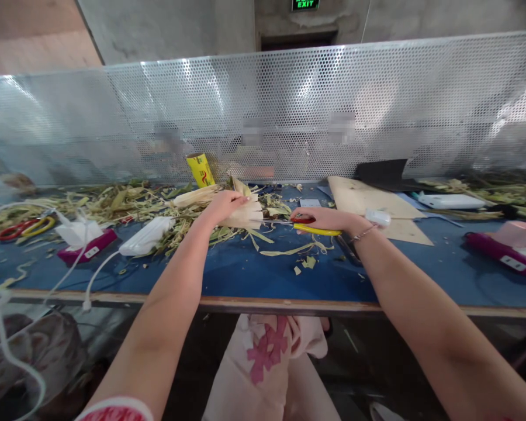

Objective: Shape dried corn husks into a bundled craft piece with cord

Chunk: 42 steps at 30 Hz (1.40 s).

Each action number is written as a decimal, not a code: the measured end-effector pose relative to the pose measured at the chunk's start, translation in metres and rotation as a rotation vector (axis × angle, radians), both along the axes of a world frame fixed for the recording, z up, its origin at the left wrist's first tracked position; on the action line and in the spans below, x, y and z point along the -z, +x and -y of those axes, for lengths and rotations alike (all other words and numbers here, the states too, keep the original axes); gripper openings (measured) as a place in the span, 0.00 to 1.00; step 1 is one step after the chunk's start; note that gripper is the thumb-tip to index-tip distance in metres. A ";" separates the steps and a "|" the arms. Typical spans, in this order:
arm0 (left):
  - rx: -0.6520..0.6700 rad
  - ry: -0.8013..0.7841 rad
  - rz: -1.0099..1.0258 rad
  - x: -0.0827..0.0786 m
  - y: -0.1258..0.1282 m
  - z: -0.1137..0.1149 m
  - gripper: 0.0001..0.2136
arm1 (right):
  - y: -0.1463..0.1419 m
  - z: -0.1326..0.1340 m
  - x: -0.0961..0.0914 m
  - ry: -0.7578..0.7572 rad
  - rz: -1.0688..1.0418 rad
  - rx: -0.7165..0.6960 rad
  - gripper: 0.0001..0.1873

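Observation:
Near the middle of the blue table, my left hand point(228, 204) is closed on a pale, flattened corn husk point(245, 216) with a cut, notched right edge. My right hand point(322, 218) grips a pair of scissors point(319, 230) with red and yellow handles. Their blades point left and lie at the husk's right edge; whether they cut into it I cannot tell. Several trimmed husk scraps point(307, 262) and curled strips lie on the table below the scissors.
A perforated metal screen point(280, 111) runs along the table's back. To the left are husk piles, a yellow tube point(200, 169), a white power strip point(146, 235) with cables and other scissors point(26, 228). Cardboard sheets point(368, 202) and a purple power socket point(504, 251) are at right.

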State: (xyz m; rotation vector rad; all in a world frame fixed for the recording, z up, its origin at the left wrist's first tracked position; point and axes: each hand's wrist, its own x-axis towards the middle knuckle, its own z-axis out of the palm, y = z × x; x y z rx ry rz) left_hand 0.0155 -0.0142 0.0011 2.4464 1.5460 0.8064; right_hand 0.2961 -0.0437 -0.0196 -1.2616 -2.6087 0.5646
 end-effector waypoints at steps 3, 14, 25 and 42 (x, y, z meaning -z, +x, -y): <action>0.004 0.012 -0.007 0.002 -0.001 -0.003 0.18 | 0.001 -0.001 0.001 0.006 -0.001 -0.003 0.26; -0.081 0.101 0.064 -0.002 -0.010 -0.006 0.17 | 0.015 -0.011 0.005 0.085 0.024 0.048 0.26; 0.011 -0.306 1.053 -0.003 0.026 0.002 0.03 | -0.013 -0.024 0.025 0.251 -0.152 0.331 0.19; 0.228 -0.676 1.279 0.038 0.067 0.016 0.09 | -0.070 -0.017 0.035 -0.530 -1.380 0.389 0.15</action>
